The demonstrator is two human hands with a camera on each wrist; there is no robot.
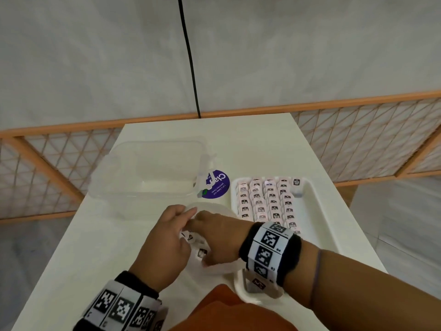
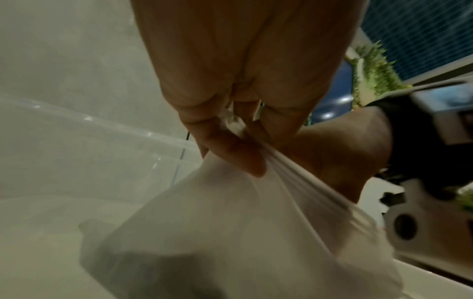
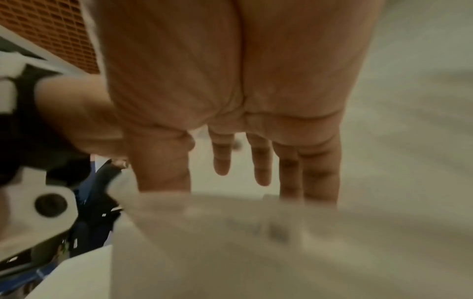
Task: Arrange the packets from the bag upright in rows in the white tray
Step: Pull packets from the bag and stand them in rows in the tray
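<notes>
A translucent plastic bag lies mid-table with a few packets showing through it. My left hand pinches the bag's gathered rim; the left wrist view shows the plastic stretched taut from my fingers. My right hand reaches into the bag's mouth. Its fingers are straight and hold nothing above the blurred bag. To the right, the white tray holds several rows of upright pink packets.
A clear plastic container stands at the back left, with a round purple label beside it. One packet sits at the tray's near end under my right wrist. An orange lattice railing surrounds the table.
</notes>
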